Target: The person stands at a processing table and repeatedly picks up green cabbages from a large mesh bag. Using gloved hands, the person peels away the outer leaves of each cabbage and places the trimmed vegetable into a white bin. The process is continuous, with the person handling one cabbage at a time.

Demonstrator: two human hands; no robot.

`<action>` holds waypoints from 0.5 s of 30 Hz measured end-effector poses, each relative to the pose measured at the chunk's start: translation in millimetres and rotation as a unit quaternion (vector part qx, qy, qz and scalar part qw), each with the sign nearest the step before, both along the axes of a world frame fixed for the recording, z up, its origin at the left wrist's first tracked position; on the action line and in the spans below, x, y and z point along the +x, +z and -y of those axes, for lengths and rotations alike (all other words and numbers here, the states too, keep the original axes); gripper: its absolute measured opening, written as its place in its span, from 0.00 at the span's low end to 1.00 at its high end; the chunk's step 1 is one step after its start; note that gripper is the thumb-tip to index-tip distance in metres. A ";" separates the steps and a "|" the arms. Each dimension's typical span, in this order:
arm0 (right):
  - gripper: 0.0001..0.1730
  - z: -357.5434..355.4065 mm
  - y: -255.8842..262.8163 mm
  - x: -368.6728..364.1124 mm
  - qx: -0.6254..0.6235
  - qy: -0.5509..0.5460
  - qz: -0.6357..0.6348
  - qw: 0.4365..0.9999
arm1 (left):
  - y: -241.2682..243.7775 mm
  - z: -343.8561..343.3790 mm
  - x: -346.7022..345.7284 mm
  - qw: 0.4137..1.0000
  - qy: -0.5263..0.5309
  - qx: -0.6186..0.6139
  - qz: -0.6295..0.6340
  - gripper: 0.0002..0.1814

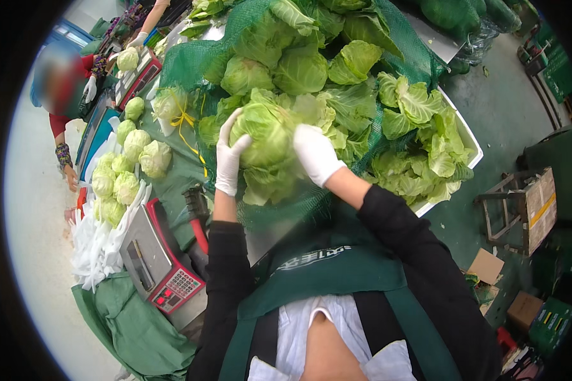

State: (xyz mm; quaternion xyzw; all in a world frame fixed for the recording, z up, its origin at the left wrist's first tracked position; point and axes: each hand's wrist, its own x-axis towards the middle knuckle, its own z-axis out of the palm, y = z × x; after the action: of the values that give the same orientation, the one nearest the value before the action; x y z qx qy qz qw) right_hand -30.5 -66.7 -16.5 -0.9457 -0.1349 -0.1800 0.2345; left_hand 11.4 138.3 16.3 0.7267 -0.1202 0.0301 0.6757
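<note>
Both my hands wear white gloves. My left hand (229,153) grips the left side of a green cabbage head (266,131), thumb towards me. Against or just beside its right side is my right hand (316,155), its fingers partly hidden and blurred; whether it touches the cabbage I cannot tell. Under and behind them, an opened green mesh sack (186,64) holds several more cabbages (301,71) and loose leaves. To the right, a white foam box (474,143) is heaped with cabbage leaves (410,102).
Trimmed cabbages (137,145) lie at left beside white plastic bags (100,252). A red-edged digital scale (155,257) stands near my left forearm. A co-worker (64,85) stands at upper left near another scale (136,78). A wooden-topped stand (538,209) is on the floor at right.
</note>
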 end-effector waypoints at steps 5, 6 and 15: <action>0.05 33.0 4.7 -0.2 -0.017 0.017 -0.041 0.999 | 10.0 51.9 -27.3 0.945 0.138 0.272 0.122 0.35; 0.05 44.8 1.5 -4.9 -0.006 0.007 -0.083 0.997 | 10.7 69.5 -41.8 0.919 0.148 0.324 0.168 0.36; 0.07 42.7 -39.9 32.9 0.044 0.033 -0.264 0.963 | -13.3 15.1 -21.0 0.979 0.073 0.124 0.143 0.34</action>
State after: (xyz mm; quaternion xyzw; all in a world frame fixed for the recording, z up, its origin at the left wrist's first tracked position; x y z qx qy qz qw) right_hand 2.4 -109.4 -56.4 -0.9434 -0.0915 0.0780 0.3091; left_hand -9.6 123.3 3.0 0.7997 -0.1652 0.1678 0.5523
